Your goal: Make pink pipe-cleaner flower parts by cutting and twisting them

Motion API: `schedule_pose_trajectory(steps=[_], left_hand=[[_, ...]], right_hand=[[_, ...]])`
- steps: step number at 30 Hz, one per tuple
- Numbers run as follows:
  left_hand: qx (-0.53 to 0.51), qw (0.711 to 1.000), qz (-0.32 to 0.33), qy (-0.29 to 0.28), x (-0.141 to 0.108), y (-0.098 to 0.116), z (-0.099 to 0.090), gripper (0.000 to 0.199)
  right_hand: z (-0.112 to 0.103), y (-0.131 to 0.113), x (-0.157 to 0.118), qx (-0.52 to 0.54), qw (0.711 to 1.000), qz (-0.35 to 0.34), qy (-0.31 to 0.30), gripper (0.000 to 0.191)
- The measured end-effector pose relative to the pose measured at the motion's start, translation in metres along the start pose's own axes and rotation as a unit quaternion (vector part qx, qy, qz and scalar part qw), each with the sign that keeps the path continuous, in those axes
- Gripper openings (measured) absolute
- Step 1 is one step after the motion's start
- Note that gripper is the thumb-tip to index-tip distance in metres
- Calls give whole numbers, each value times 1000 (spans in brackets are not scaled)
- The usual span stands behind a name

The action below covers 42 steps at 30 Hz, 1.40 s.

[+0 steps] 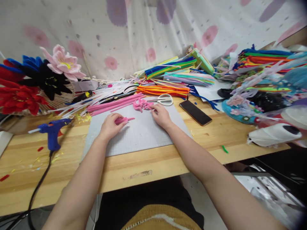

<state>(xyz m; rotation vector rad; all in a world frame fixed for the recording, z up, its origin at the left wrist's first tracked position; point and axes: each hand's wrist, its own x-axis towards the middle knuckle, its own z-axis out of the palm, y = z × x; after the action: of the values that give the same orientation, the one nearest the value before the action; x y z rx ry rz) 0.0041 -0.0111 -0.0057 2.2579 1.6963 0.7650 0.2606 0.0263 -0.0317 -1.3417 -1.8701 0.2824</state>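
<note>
My left hand [111,125] is closed around a few short pink pipe cleaners [127,119], whose ends stick out past the fingertips to the right. They are just above the grey cutting mat [141,139]. At the mat's far edge lies a small pile of bent pink pipe-cleaner pieces [141,105], folded like petals. The curled fingers of my right hand [161,115] meet the right end of this pile, pinching at a pink piece there; the fingertips are partly hidden. White-handled scissors [165,100] lie just beyond that hand.
Long pink pipe cleaners [115,104] lie along the mat's back left. A black phone [195,112] rests to the right. At left stands a blue glue gun [53,131] with its cord, near fuzzy flowers [50,78]. Orange pipe-cleaner bundles [163,90] and a white roll [274,134] lie around.
</note>
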Motion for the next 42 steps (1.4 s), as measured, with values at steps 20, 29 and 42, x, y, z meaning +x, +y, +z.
schedule_pose_trajectory(steps=[20,29,42], left_hand=[[160,981,-109,12,53,-24,1,20],[132,975,-176,26,40,-36,-55,14],[-168,984,-55,-36,13,34,-44,19]], right_hand=[[1,-9,0,-7,996,72,-49,23],[-2,-10,-1,0,997,61,-36,28],[-1,-87,38,49,992,-22,-115,21]])
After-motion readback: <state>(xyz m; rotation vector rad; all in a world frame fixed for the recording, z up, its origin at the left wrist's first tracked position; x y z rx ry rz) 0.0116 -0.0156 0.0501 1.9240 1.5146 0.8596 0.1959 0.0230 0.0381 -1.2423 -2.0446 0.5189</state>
